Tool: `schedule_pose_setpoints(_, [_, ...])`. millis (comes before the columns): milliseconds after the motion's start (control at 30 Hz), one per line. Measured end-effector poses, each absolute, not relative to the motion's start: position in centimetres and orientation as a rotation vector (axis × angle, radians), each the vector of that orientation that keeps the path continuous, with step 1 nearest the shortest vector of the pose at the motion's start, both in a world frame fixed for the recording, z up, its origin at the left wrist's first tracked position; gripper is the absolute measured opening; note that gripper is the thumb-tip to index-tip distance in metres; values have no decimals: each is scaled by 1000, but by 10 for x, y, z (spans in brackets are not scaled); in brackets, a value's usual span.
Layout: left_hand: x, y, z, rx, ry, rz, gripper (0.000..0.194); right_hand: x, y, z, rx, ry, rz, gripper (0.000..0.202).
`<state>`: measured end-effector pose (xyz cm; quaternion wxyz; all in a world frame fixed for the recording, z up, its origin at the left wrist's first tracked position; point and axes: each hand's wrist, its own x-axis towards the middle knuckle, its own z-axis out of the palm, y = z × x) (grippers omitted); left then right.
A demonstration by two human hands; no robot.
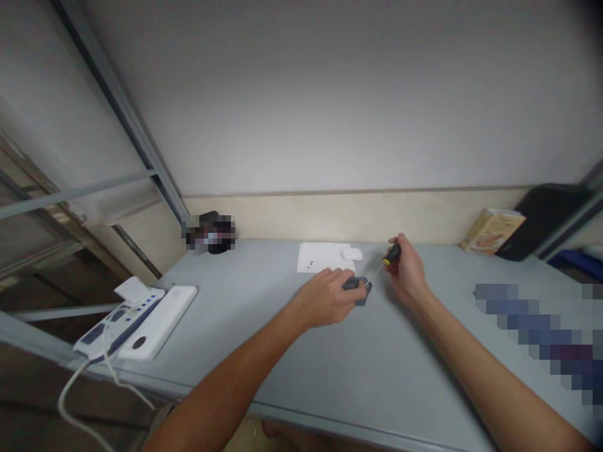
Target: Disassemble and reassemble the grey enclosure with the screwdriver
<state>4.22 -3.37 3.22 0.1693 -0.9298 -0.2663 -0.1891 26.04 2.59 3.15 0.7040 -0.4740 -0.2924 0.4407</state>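
Near the middle of the grey table (282, 351), my left hand (330, 296) is closed around a small dark grey device (362, 295). My right hand (406, 270), to its right, grips a screwdriver (392, 253) with a black and yellow handle. The screwdriver's thin metal shaft slants down to the left, its end at the device's upper right side. Behind my left hand lies a white sheet (320, 256) with a few tiny dark dots on it, and a small white rounded object (351, 253) rests at the sheet's right part.
At the left edge are a white power strip (117, 323) with a cable and a white flat case (160, 323). A black object (219, 242) stands back left. A yellow box (492, 231) and a black panel (541, 220) stand back right. A blurred-out blue item (541, 333) lies right.
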Motion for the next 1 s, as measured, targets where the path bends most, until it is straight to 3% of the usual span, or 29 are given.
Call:
schedule_pose_setpoints(200, [42,-32,28,-2661,-742,-585,30,269,32,31,-948,-601,1034,43])
schedule_pose_setpoints(567, [43,-33,27,-2683,-723,-704,31,247,26,10,-1074,-1031,1046,61])
schedule_pose_setpoints(733, [39,-31,28,-2622,-760,-1238,23,246,25,4,-1150,-1179,1007,64])
schedule_pose_setpoints(867, [11,-7,27,-2302,-1041,-1642,29,246,23,4,-1187,-1291,982,60])
schedule_pose_setpoints(1000, [-20,21,20,-2303,-1444,-1427,30,244,19,7,-1170,-1397,1030,60])
